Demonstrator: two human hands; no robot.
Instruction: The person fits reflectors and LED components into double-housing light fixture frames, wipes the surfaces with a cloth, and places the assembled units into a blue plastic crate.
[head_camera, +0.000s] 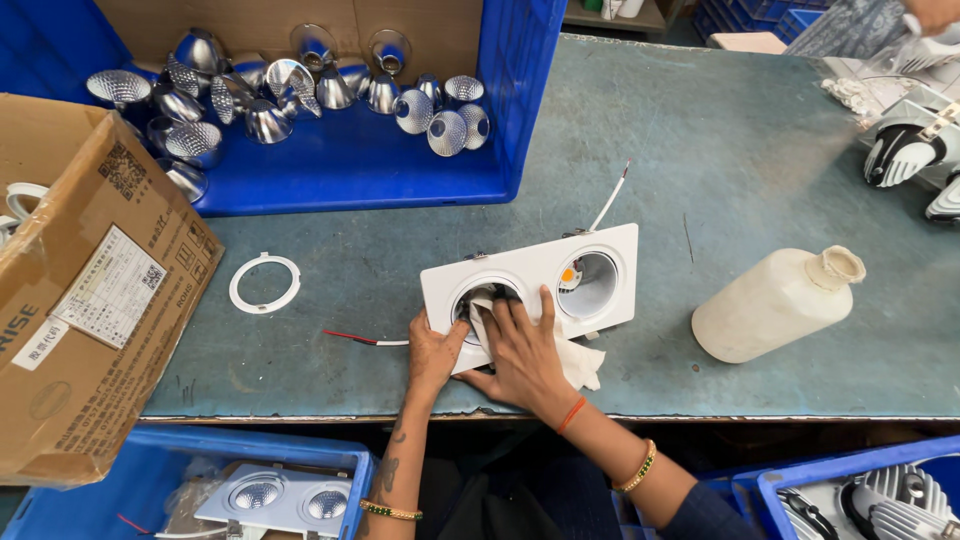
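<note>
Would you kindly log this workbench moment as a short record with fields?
Left hand: left hand steadies the edge of the white twin downlight frame.
Right hand: right hand presses a white cloth into the frame's left opening.
Right opening: a reflector is fitted.
Table: white ring to the left, cream plastic bottle lying to the right.
Behind: blue crate holding loose silver reflectors.
Left edge: cardboard box.

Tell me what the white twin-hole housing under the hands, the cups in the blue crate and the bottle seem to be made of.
White housing: probably painted metal or hard plastic; matte, crisp edges. Reflector cups: metal or metallised plastic; mirror-bright, faceted. Bottle: likely plastic; dull, cream, slightly translucent. The wad under the right hand looks like soft white cloth or paper.
</note>
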